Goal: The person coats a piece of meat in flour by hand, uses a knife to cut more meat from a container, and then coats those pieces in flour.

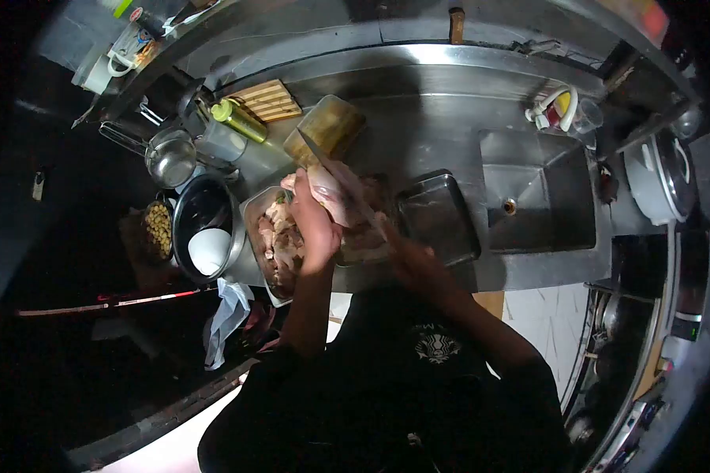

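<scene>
My left hand [315,227] is closed around a pale raw piece of meat that looks like chicken [327,195], lifted in front of me. In my right hand [412,258] is a long knife [353,186], its blade slanting up and left across the chicken. Left of the chicken stands a clear container [249,214] filled with cut raw meat pieces [282,236]. More meat and a flat surface lie partly hidden under the chicken and knife. Behind the blade's tip is a rectangular tub [339,118] with yellowish-brown contents.
A dark tray [442,221] and the steel sink [538,206] lie to the right. Leftward stand a black bowl [188,211] with a white rounded thing [210,251], a green bottle [241,121], a slatted wooden board [268,100] and a saucepan [171,160]. A lidded pot [656,180] sits far right.
</scene>
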`<state>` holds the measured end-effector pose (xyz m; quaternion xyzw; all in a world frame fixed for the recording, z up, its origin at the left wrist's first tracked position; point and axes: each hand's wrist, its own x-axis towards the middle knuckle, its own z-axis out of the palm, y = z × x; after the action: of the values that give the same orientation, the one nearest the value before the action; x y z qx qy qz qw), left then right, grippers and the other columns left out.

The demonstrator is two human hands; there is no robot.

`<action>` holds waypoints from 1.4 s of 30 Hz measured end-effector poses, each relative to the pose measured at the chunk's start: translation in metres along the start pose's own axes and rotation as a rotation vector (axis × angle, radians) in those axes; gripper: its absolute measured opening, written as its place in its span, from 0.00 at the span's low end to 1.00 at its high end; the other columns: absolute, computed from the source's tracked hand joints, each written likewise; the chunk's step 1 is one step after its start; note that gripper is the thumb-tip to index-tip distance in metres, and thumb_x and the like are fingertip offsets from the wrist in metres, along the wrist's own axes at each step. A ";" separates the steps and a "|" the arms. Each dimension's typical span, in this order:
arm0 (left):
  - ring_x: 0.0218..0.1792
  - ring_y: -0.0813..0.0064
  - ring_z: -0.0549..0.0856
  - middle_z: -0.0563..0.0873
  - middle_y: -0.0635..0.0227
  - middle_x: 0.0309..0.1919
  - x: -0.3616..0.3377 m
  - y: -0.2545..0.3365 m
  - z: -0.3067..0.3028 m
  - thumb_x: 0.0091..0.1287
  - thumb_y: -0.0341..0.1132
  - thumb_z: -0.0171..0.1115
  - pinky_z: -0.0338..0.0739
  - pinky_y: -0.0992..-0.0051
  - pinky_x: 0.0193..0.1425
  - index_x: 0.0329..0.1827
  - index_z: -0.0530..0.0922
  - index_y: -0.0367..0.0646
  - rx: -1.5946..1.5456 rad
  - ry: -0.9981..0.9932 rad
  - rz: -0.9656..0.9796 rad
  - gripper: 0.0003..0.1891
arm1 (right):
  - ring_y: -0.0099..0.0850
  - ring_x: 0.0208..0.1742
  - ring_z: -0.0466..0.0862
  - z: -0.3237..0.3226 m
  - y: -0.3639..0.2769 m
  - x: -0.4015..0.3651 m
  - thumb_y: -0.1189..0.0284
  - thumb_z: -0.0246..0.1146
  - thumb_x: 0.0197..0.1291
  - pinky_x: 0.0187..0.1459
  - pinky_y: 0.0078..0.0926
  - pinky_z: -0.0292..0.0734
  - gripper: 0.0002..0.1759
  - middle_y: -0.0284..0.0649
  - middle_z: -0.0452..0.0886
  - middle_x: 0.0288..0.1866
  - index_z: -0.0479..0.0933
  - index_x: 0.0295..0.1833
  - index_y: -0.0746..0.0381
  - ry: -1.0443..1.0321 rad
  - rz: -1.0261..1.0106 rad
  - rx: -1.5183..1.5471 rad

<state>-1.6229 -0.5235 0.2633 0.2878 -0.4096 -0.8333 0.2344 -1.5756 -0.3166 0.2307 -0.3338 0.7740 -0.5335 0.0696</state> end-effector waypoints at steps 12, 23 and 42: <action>0.50 0.65 0.87 0.87 0.62 0.48 0.021 0.013 -0.021 0.80 0.56 0.48 0.81 0.65 0.57 0.59 0.78 0.42 -0.057 -0.302 -0.297 0.25 | 0.53 0.63 0.82 -0.030 -0.024 0.028 0.79 0.64 0.62 0.58 0.40 0.80 0.39 0.58 0.78 0.65 0.62 0.79 0.58 -0.156 0.076 -0.106; 0.38 0.69 0.86 0.87 0.64 0.40 0.037 0.013 -0.044 0.75 0.70 0.42 0.84 0.68 0.46 0.55 0.80 0.41 -0.051 -0.495 -0.603 0.37 | 0.52 0.66 0.80 -0.067 -0.047 0.016 0.74 0.59 0.69 0.63 0.39 0.76 0.31 0.56 0.77 0.67 0.65 0.77 0.60 -0.094 0.151 0.053; 0.53 0.62 0.84 0.87 0.60 0.50 0.000 0.000 -0.026 0.78 0.60 0.42 0.74 0.64 0.67 0.59 0.80 0.39 -0.138 -0.381 -0.612 0.32 | 0.46 0.49 0.85 -0.071 -0.022 -0.009 0.75 0.56 0.70 0.55 0.36 0.78 0.29 0.52 0.84 0.53 0.67 0.76 0.56 -0.252 0.380 0.096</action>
<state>-1.6051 -0.5379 0.2505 0.2204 -0.2837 -0.9291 -0.0874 -1.5922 -0.2601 0.2773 -0.2425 0.7819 -0.5010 0.2807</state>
